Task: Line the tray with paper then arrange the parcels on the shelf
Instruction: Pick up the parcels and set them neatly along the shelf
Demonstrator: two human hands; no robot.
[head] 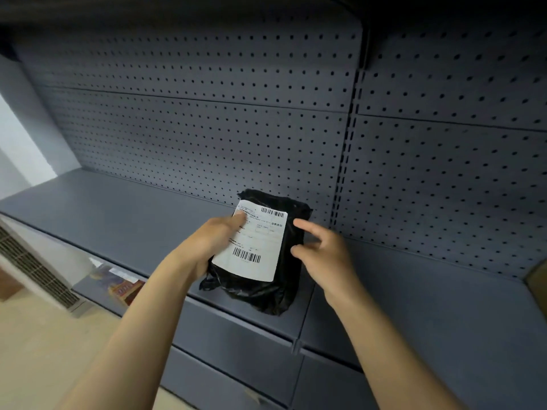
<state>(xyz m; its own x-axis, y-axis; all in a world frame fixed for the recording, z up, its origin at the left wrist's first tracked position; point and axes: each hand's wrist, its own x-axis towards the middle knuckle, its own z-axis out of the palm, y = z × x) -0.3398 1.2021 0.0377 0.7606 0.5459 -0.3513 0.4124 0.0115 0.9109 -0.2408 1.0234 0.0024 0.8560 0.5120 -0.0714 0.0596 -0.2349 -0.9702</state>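
A black plastic parcel [291, 261] with a white shipping label [256, 244] stands tilted on the dark grey shelf [118, 226], leaning back toward the pegboard. My left hand [216, 241] grips its left edge, thumb on the label. My right hand [322, 250] hovers at the parcel's right side with fingers spread, close to it but I cannot tell if it touches.
A perforated pegboard back wall [207, 128] rises behind the shelf, with a slotted upright post [344, 173] between two bays. A brown cardboard corner [537, 282] shows at far right. Lower shelves hold a colourful printed item [118, 287]. A white vented unit [35, 267] stands at left.
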